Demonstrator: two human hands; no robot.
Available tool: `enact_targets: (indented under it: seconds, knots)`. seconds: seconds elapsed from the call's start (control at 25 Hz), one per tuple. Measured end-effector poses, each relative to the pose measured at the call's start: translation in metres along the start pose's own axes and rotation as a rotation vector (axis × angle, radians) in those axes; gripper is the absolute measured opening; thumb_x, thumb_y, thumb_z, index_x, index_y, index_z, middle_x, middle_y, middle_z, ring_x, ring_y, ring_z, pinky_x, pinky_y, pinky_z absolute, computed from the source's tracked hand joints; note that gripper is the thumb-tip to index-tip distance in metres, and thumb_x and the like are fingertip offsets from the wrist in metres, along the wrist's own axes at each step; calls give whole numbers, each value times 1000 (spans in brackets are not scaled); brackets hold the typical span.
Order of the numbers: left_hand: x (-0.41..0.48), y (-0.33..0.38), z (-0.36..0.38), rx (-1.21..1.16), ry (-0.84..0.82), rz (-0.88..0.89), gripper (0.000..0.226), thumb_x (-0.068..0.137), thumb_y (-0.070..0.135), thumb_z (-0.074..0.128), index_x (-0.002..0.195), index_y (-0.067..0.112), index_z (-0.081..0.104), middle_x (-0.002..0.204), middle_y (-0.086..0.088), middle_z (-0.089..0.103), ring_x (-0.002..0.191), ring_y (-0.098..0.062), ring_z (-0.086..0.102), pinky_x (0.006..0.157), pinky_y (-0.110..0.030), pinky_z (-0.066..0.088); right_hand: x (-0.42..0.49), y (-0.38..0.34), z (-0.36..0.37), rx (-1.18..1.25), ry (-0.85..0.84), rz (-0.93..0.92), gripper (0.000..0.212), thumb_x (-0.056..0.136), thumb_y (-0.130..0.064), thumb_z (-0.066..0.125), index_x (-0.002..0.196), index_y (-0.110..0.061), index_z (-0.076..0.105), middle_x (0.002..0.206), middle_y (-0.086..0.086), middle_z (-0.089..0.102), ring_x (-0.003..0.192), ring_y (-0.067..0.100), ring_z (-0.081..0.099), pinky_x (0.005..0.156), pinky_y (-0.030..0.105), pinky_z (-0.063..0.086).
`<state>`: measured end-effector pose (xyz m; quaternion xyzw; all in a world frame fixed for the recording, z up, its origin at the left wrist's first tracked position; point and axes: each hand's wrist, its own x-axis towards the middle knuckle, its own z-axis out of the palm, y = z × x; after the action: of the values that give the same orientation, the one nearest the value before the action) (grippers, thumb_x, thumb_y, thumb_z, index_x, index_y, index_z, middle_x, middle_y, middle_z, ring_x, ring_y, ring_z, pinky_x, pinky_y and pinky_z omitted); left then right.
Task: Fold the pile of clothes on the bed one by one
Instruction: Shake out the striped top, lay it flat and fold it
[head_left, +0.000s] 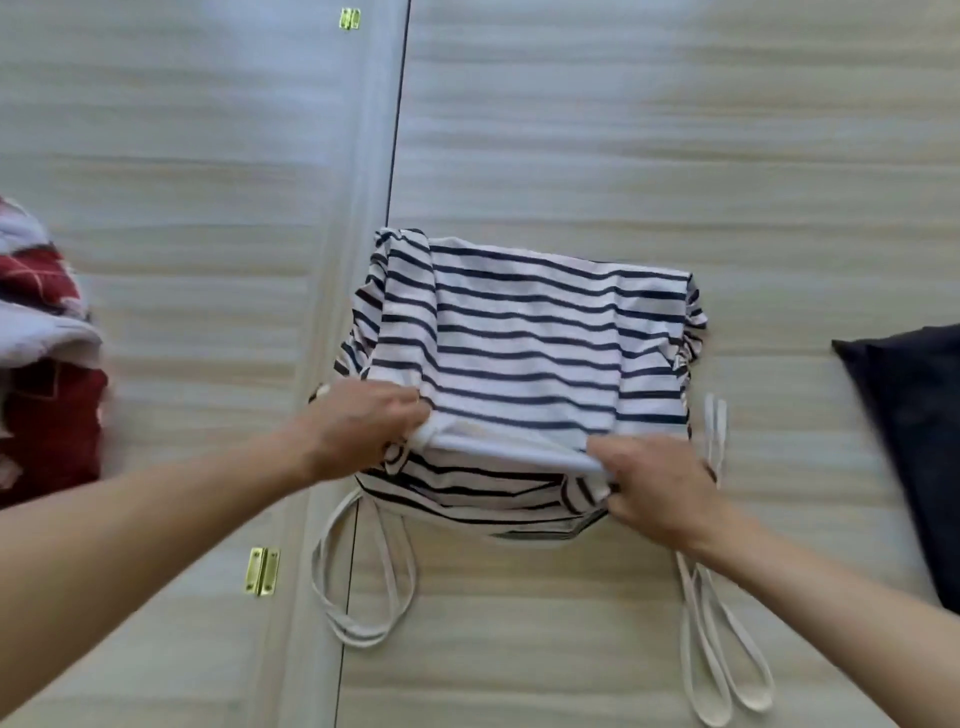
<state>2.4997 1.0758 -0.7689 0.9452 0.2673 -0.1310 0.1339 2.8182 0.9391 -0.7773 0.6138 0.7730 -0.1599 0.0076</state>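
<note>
Pale wood-grain surface filled the whole view, split by a thin dark seam that ran from far to near, left of centre. Spread on it in the middle lay the striped garment, white with dark navy bands, partly folded so that an upper layer covered a lower one, with bunched fabric along its left and right sides. Well apart on the right edge sat a dark navy cloth, lying flat and cut off by the frame. At the left edge was the pile of clothes, red and white, rumpled and blurred. Both bare arms reached in from the near side. The left hand pinched the near left corner of the upper layer, fingers curled around its white edge; the right hand gripped the same edge at its near right corner, fingers curled under the fabric. White straps looped out from the garment's near left, and another pair of white straps trailed from its near right. A brass hinge sat beside the seam near the left arm, and a second hinge showed at the far edge.
</note>
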Motion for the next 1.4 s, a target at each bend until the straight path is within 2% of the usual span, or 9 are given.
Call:
enact_targets:
  seconds: [0.12,0.24,0.36,0.48,0.6,0.92,1.08,1.2,1.4]
  knots:
    - [-12,14,26,6,-267,40,22,89,52,55,89,30,58,91,11,59,87,-12,59,75,-29,51,-19,-8,31,5,-314,23,47,76,-68,50,76,-22,50,72,-7,61,70,18,61,59,33,47]
    - [3,5,31,-68,-5,-20,39,96,59,40,83,26,55,84,10,53,82,-14,48,74,-32,46,-4,-7,28,181,-23,135,47,86,-68,38,87,-25,57,84,-9,61,78,14,55,65,33,43]
    - [37,-1,39,65,187,-135,49,99,54,32,126,21,56,133,-2,56,125,-24,48,100,-41,46,31,5,38,188,158,211,57,97,-56,39,141,-22,48,142,3,48,129,22,46,101,37,42]
    - [53,-9,61,51,10,-338,82,93,70,13,161,24,13,171,-2,4,158,-25,-2,126,-49,17,52,14,63,132,-41,307,79,96,-69,16,162,-28,4,170,3,-8,156,22,-12,126,47,-1]
    - [33,-22,88,28,-36,-482,88,90,75,2,161,25,-9,169,1,-18,156,-24,-18,127,-51,7,45,36,89,-6,-89,326,81,92,-73,0,159,-31,-13,167,1,-24,152,19,-27,122,48,-18]
    - [-9,73,91,-16,-161,-726,102,91,76,16,158,-1,21,161,-31,26,144,-46,34,112,-54,38,67,95,59,-107,-174,93,78,91,-69,9,158,-35,-14,169,0,-17,155,20,-17,123,53,-10]
    - [31,146,36,-71,-532,-616,90,92,79,24,140,5,43,130,-14,53,111,-28,58,84,-36,47,134,94,26,-210,-254,-84,75,98,-28,37,161,-31,-4,169,2,-11,156,23,-12,124,53,-10]
    - [66,142,10,-228,-368,-512,53,97,68,33,88,22,59,89,1,62,83,-20,62,72,-34,51,144,74,14,-72,-162,-139,72,94,-15,48,160,-27,20,170,5,3,157,22,-4,126,49,-4]
    - [195,42,-5,-52,191,-332,48,93,17,58,141,17,46,140,-9,48,131,-27,46,108,-43,45,108,135,19,29,164,430,101,82,-56,68,160,-21,13,168,14,6,156,31,0,125,55,0]
